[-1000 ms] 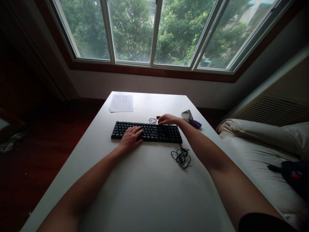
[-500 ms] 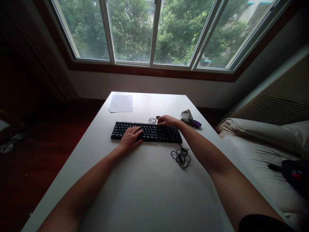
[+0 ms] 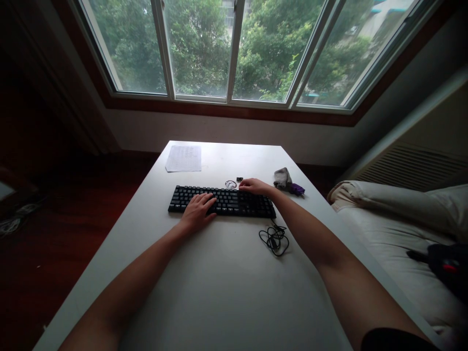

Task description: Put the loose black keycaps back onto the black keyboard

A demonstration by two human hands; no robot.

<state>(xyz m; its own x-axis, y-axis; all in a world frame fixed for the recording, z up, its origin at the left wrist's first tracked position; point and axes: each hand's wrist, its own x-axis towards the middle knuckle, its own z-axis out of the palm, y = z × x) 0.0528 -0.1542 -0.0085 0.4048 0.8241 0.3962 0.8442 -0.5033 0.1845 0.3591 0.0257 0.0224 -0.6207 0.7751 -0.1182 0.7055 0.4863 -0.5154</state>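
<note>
A black full-size keyboard (image 3: 228, 201) lies across the white table. My left hand (image 3: 197, 209) rests flat on its left-middle keys, fingers stretched out. At the keyboard's back edge, right of the middle, my right hand (image 3: 254, 185) has its fingers bent and drawn together. Whatever these fingertips pinch is too small or hidden to make out. Just behind them sit a small dark piece (image 3: 239, 179) and a thin wire loop (image 3: 230, 184), both lying on the table. The keyboard's cable (image 3: 274, 239) is coiled in front of its right end.
Printed paper (image 3: 184, 158) lies at the table's back left. Toward the right edge are a grey cloth (image 3: 282, 178) and a purple bundle (image 3: 296, 189). A pale padded seat or bed (image 3: 387, 239) with a black object on it adjoins the right side; a window is ahead.
My right hand has shifted very slightly toward the keyboard, and the small dark piece behind its fingertips shows more fully. My left hand keeps its place.
</note>
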